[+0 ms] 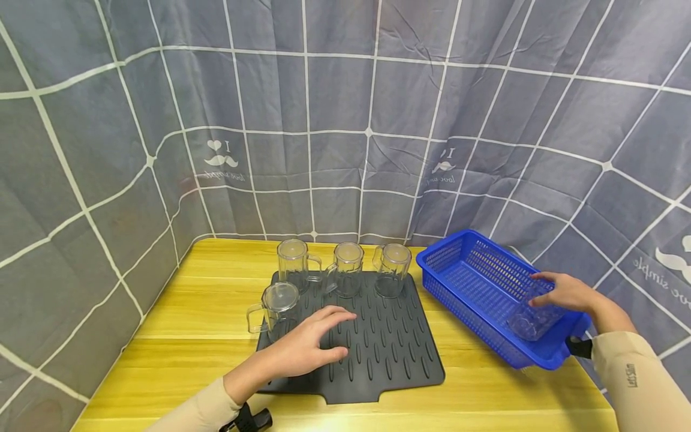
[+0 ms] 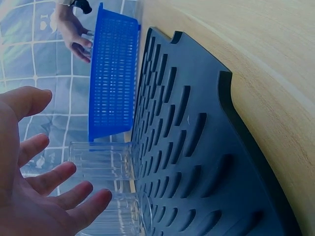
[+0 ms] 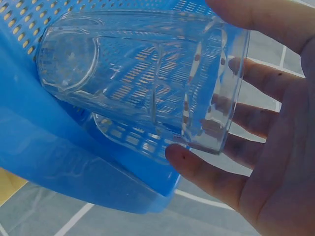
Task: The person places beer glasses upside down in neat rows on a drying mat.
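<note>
My right hand (image 1: 567,297) reaches into the blue plastic basket (image 1: 459,303) and holds a clear glass mug (image 3: 133,73) by its rim end. The mug lies on its side, its base toward the basket wall, and several fingers show through the glass. My left hand (image 1: 308,345) hovers over the black draining mat (image 1: 383,360) with its fingers spread and nothing in them. Nearest to it is a glass mug (image 1: 281,303) at the mat's left edge. More glass mugs, one at the back left (image 1: 293,264), one in the middle (image 1: 346,270) and one at the right (image 1: 391,270), stand base up along the mat's far edge.
A yellow wood-grain table (image 1: 178,336) lies under everything. Grey curtain (image 1: 340,156) with white lines hangs behind and at both sides. The basket stands right of the mat, at an angle, close to the curtain.
</note>
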Action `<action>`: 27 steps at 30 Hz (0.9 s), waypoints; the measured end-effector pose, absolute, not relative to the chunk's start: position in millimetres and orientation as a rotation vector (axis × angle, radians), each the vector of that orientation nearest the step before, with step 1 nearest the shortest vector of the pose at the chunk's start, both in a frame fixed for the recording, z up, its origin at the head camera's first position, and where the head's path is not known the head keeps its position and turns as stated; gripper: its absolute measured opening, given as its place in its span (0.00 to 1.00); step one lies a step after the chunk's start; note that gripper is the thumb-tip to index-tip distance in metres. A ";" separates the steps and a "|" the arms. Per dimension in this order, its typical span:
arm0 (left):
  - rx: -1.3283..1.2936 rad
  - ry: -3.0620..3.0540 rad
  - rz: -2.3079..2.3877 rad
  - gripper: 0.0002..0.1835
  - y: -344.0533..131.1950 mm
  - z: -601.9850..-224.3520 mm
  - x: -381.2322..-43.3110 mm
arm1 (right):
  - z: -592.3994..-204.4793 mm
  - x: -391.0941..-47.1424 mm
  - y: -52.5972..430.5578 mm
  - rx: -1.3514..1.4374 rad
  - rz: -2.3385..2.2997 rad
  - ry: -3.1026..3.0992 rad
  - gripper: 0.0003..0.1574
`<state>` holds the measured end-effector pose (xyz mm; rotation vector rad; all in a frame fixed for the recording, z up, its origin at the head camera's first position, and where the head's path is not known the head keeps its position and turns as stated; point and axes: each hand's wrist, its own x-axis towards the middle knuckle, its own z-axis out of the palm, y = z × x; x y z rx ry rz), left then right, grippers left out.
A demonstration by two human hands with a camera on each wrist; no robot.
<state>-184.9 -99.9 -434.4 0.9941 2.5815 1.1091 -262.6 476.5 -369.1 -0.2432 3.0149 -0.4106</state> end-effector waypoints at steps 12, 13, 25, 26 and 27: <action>0.982 2.575 1.100 0.31 -101.1 -435.6 -182.9 | -368.4 -261.6 476.6 -0.252 -0.455 3.010 0.41; 0.985 2.576 1.098 0.31 -101.1 -435.9 -182.8 | -368.2 -261.2 476.5 -0.249 -0.457 3.011 0.40; 0.962 2.537 1.186 0.31 -99.7 -437.6 -184.1 | -367.2 -261.2 470.5 -0.265 -0.506 3.069 0.39; 0.944 2.525 1.211 0.31 -99.4 -438.0 -184.3 | -366.2 -261.5 468.9 -0.269 -0.518 3.073 0.39; 0.926 2.514 1.238 0.30 -99.1 -438.4 -184.6 | -365.0 -261.7 467.0 -0.272 -0.529 3.077 0.40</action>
